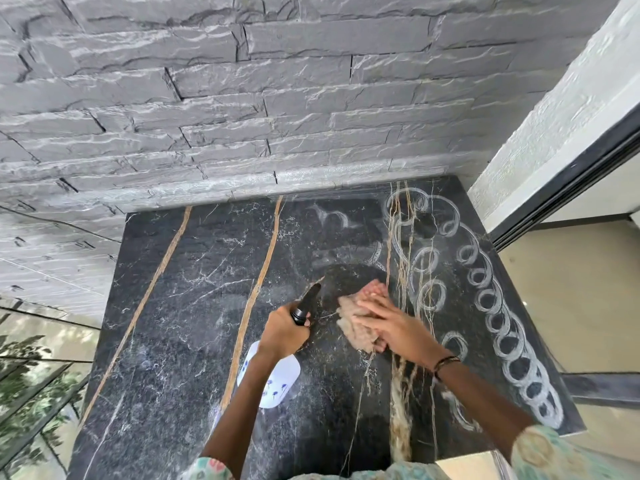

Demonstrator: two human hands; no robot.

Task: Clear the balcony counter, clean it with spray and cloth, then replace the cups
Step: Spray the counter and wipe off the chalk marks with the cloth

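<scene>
The counter is black marble with gold veins and carries no cups. White looping smears run down its right side. My left hand grips the neck of a spray bottle, white with small blue flowers and a black nozzle that points away from me. My right hand lies flat, fingers straight, pressing a beige fluffy cloth onto the counter's middle, just right of the nozzle.
A grey rough stone wall backs the counter and wraps its left side. At the right stands a white wall with a dark sliding door frame. Glass railing and green foliage lie at the lower left.
</scene>
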